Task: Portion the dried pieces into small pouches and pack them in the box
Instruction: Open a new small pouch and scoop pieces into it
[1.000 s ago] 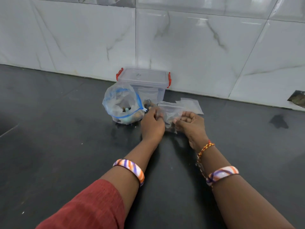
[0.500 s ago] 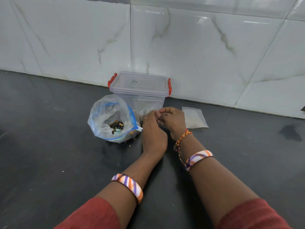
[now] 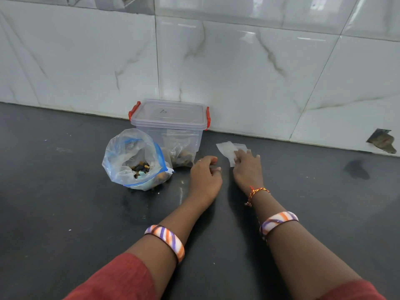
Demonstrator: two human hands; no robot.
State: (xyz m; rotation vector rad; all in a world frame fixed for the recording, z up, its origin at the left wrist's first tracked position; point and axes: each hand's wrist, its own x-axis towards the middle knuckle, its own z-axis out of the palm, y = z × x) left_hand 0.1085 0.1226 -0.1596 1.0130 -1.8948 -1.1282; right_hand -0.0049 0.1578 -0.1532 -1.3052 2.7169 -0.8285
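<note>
Head view, the only one you have: your right hand (image 3: pixel 246 167) lies flat with its fingers spread on the stack of empty pouches (image 3: pixel 230 150), pressing the near edge to the dark tabletop (image 3: pixel 65 213), most likely to slide or peel one sheet free; the grip is apart, pinning but not clamped. Your left hand (image 3: pixel 205 176) rests just beside it with fingers curled inward; whether it pinches anything you cannot tell, since the fingertips hide under the knuckles. The dried pieces (image 3: pixel 140 168) sit at the bottom of the large zip bag (image 3: pixel 134 161), which stands upright with its mouth rolled open toward you, so a hand can reach straight in. That bag touches the front left of the clear box (image 3: pixel 171 126), which is pushed back against the tiled wall (image 3: pixel 238 72), keeping the working space in front free. The box's lid (image 3: pixel 170 113) rests on top with its red clips (image 3: pixel 134 109) at the sides, and filled pouches show dimly through the front wall, so part of the portioning looks done. Empty pouches lie to the right of the box, well within your right hand's reach.
</note>
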